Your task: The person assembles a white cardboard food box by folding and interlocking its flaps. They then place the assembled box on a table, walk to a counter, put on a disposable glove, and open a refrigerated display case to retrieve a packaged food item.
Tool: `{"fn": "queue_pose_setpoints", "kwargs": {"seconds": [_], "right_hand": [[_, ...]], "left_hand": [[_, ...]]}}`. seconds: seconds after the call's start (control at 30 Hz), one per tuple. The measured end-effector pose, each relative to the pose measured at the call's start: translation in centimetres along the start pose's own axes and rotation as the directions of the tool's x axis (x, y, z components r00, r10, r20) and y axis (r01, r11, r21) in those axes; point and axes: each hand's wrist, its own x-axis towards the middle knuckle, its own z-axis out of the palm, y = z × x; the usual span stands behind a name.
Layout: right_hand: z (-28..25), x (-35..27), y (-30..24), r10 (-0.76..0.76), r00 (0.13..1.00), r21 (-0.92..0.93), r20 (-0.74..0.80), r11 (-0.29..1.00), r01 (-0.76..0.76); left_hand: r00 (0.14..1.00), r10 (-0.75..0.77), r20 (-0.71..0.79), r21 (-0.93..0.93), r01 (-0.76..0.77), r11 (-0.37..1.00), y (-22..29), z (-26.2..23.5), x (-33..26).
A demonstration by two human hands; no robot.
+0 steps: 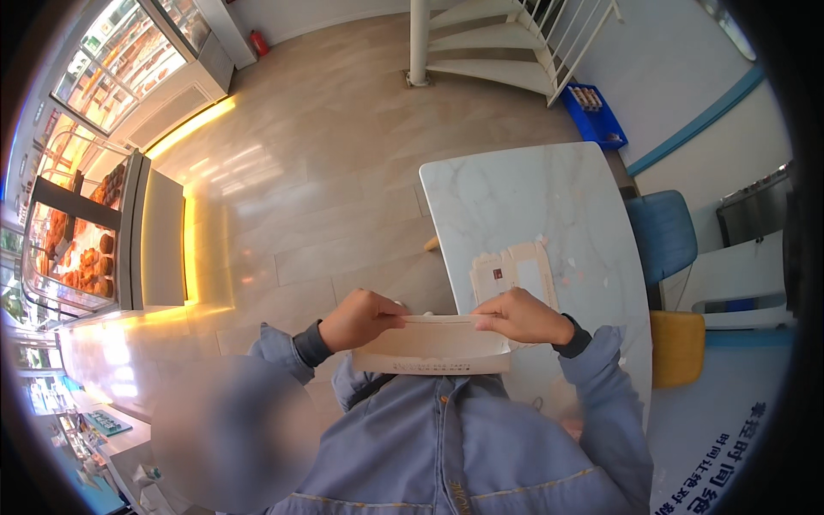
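Observation:
A pale cardboard box [432, 366], partly folded up and open on top, is held close in front of my body. My left hand [362, 320] pinches the far edge of the box near its left corner. At the right end of that same edge, the thumb and fingers of my right hand [525, 318] are closed on the board. Small dark print runs along the near wall. Just beyond my right hand, a flat, unfolded carton blank [538, 269] lies on the white marbled table [524, 193].
Lit pastry cases [86, 240] stand at the left. A blue stool [665, 233] and a yellow stool [678, 348] are against the table's right side. Farther off are a blue crate [594, 129] and a white spiral staircase [489, 43]. A blurred patch covers the lower left.

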Motion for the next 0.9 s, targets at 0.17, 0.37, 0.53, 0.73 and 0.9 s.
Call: {"fn": "queue_pose_setpoints", "kwargs": {"seconds": [0.17,0.37,0.53,0.73,0.9], "right_hand": [[1.1,0.1,0.5,-0.033,0.993,0.01,-0.109,0.999,0.034],[2.3,1.5,-1.6,-0.1,0.992,-0.258,-0.081,0.963,0.076],[4.9,5.4,-2.9,-0.197,0.98,-0.401,-0.028,0.9,0.17],[2.7,3.6,-1.4,-0.22,0.974,-0.358,-0.045,0.914,0.19],[0.7,1.5,0.5,-0.166,0.986,-0.329,-0.011,0.932,0.154]], "left_hand": [[1.0,0.022,0.016,0.071,-0.023,0.997,-1.7,-1.0,-0.4],[0.992,0.097,-0.076,0.16,-0.084,0.984,-0.1,0.1,-0.4],[0.99,0.141,0.013,0.344,-0.137,0.929,2.3,0.7,0.5],[0.994,0.102,-0.043,0.262,-0.087,0.961,1.4,-0.2,-0.7],[0.999,0.033,0.013,0.283,-0.035,0.958,1.3,-1.5,-1.3]]}}
